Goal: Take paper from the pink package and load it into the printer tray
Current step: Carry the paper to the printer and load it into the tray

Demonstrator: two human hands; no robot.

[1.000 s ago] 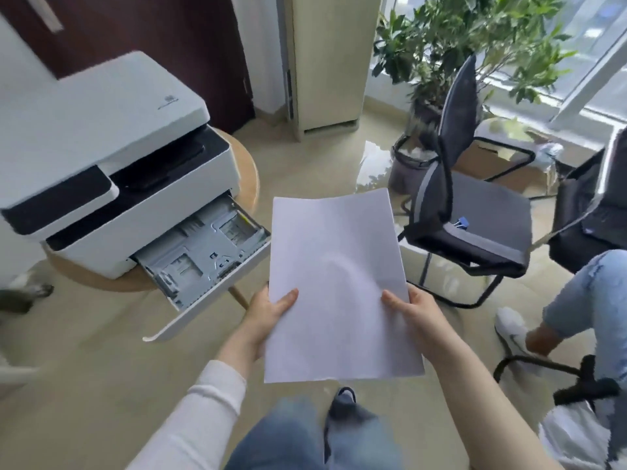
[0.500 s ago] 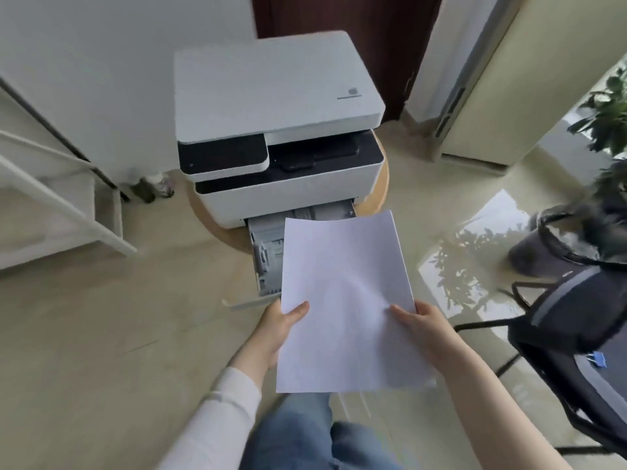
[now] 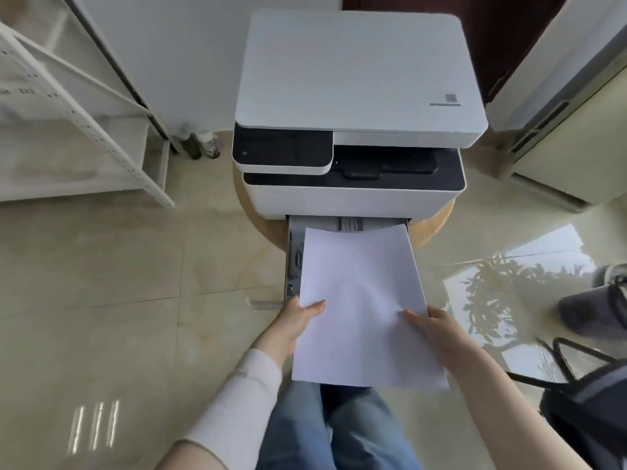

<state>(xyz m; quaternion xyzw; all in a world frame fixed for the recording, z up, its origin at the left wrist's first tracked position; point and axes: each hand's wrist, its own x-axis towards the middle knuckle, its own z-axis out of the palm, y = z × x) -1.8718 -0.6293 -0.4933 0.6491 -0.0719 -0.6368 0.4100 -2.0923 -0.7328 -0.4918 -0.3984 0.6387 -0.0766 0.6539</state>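
A white stack of paper [image 3: 363,300] hangs in front of me, held by both hands. My left hand [image 3: 298,320] grips its left edge and my right hand [image 3: 431,325] grips its right edge, thumbs on top. The far end of the paper lies over the pulled-out grey printer tray [image 3: 293,256], whose left side and back guide show around the sheet. The white and black printer [image 3: 353,106] stands behind on a round wooden table [image 3: 434,225]. The pink package is out of view.
A white metal shelf frame [image 3: 84,123] stands on the left. Two small bottles [image 3: 202,144] sit on the floor by the wall. A dark chair [image 3: 590,401] is at the lower right, a beige cabinet [image 3: 570,147] at the right. My jeans-clad legs [image 3: 332,429] are below the paper.
The view has swung left so the printer now faces me squarely and closer. The paper, still in both hands, has moved forward over the open tray.
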